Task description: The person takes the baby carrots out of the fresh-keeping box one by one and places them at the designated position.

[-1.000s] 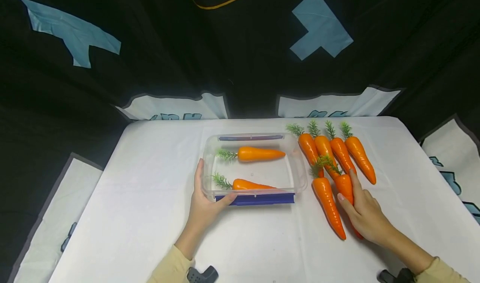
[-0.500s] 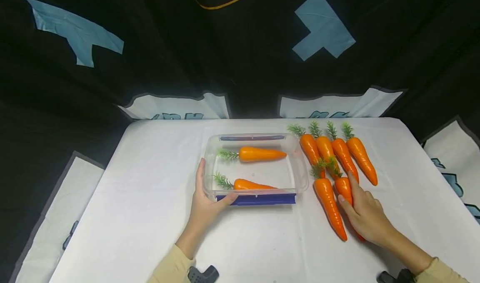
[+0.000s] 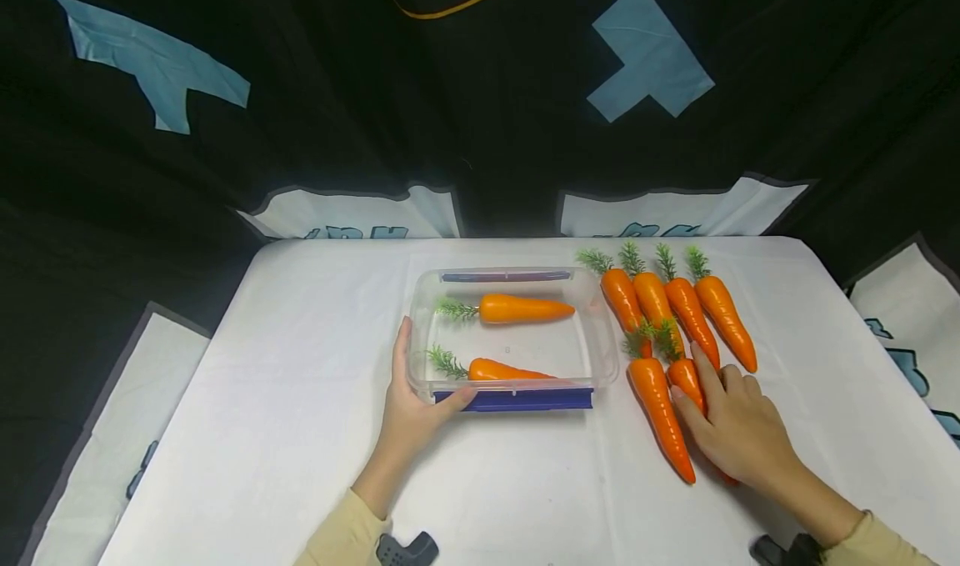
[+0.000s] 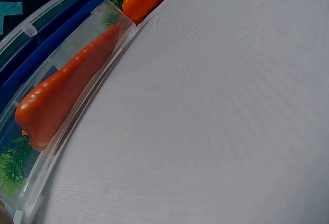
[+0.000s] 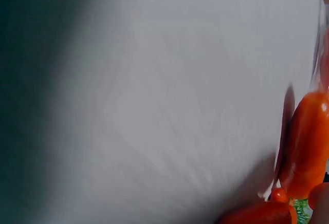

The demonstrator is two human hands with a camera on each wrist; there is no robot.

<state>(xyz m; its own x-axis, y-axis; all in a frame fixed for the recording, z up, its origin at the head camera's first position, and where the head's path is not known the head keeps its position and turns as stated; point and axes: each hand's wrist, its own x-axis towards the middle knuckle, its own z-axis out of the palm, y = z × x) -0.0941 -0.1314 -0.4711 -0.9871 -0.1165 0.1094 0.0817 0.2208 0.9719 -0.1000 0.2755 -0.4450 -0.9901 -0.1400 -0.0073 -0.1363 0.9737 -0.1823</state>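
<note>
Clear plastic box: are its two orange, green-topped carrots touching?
Apart. The head view shows bare box floor between the far carrot and the near carrot.

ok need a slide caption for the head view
Left hand grips a clear plastic box holding two carrots; right hand pinches one carrot of six on the white table.

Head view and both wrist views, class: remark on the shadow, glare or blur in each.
Head view: white table brightly lit, soft shadow below the right hand; left wrist view: dimmer, white glints on the boxed carrot; right wrist view: left side lost in dark blur, soft-edged shadow left of the carrot at the right edge.
</note>
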